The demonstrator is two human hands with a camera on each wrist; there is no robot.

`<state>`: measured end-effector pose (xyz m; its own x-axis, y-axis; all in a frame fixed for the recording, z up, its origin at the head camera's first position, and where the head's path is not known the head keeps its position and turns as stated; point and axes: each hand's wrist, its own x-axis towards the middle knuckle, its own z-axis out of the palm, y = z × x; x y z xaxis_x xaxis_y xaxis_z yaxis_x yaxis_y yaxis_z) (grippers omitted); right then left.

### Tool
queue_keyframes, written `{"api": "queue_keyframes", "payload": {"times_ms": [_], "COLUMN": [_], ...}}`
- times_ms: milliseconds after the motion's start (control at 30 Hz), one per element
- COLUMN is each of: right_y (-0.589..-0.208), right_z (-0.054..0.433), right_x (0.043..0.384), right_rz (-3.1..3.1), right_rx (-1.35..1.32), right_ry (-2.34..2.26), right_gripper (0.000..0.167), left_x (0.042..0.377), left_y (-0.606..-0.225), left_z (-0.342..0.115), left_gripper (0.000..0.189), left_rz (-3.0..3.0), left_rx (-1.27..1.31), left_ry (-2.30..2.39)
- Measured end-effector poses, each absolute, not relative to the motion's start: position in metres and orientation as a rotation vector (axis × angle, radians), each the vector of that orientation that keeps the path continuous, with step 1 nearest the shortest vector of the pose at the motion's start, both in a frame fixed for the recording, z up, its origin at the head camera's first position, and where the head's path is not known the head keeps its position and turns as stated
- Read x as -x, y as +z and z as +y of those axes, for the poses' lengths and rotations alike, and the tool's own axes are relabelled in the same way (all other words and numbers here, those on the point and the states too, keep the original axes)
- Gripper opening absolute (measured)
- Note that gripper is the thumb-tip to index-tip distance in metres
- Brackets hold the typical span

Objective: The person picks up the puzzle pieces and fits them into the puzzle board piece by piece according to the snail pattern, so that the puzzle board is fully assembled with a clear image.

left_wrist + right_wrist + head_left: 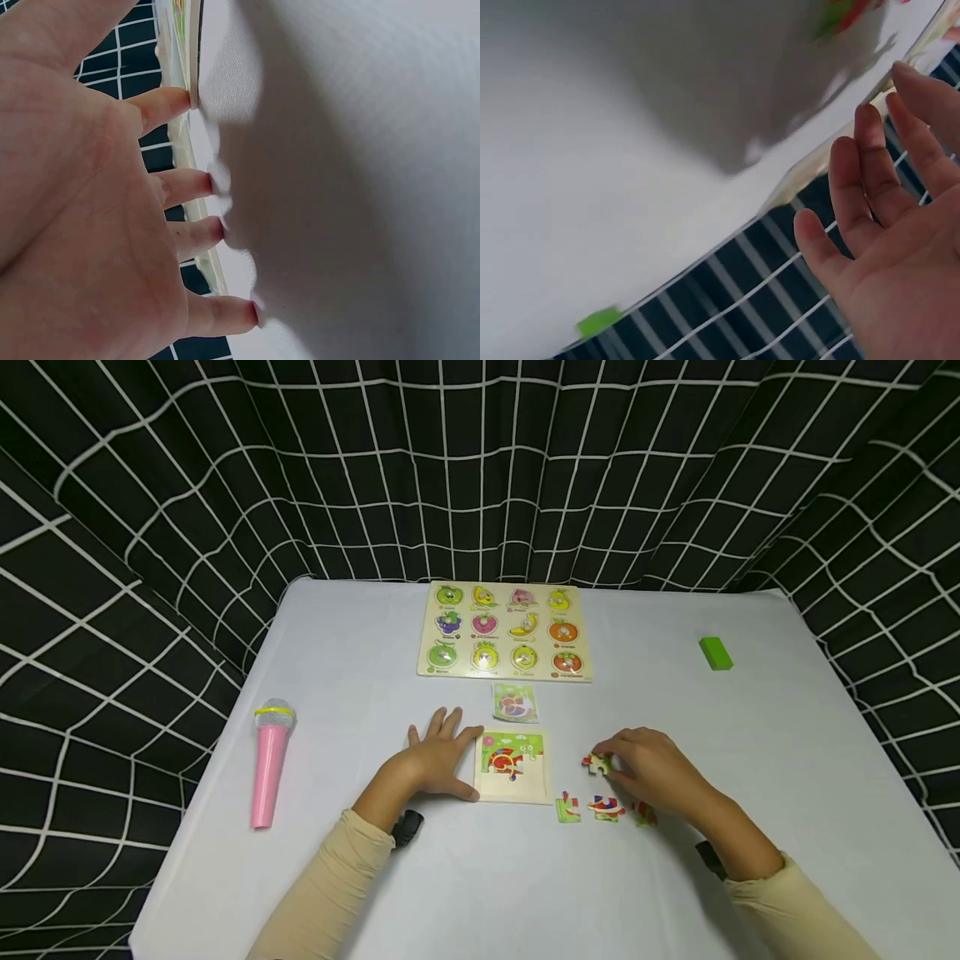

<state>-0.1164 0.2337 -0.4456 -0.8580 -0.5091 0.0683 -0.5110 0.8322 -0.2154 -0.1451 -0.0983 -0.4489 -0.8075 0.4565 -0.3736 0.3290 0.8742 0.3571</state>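
Note:
In the head view my left hand (430, 766) has its fingers spread, with the thumb and index fingertips at the left edge of a small wooden puzzle tray (512, 790). The upper left of the tray holds joined pieces of a colourful picture (504, 762). To its right, my right hand (651, 768) pinches a jigsaw puzzle piece (597, 765) between thumb and fingers. Loose pieces lie just below: a green and red one (567, 808), a striped one (606, 808) and another (643, 813) partly hidden by the hand. Fingertips of the left hand (97, 202) touch the tabletop in the left wrist view.
A small picture card (515, 702) lies above the tray, beneath a fruit peg board (504, 631). At the left is a pink toy microphone (270, 764); a green block (716, 653) lies at the far right. Black gridded cloth (480, 468) hangs around the white table (360, 652).

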Motion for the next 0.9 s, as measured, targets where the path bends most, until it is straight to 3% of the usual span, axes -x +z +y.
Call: {"api": "queue_keyframes", "payload": {"times_ms": [433, 900], "right_y": [-0.450, -0.456], "right_z": [0.172, 0.158], "right_x": [0.121, 0.124], "right_rz": [-2.903, -2.872], "right_rx": [-1.119, -1.100], "right_ry": [0.390, 0.299], "right_gripper": [0.028, 0.028], "left_x": [0.141, 0.145], "left_y": [-0.455, -0.453], "left_z": [-0.095, -0.097], "left_gripper": [0.101, 0.102], "left_rz": [2.592, 2.592], "left_rx": [-0.574, -0.559], "left_ry": [0.385, 0.389]}}
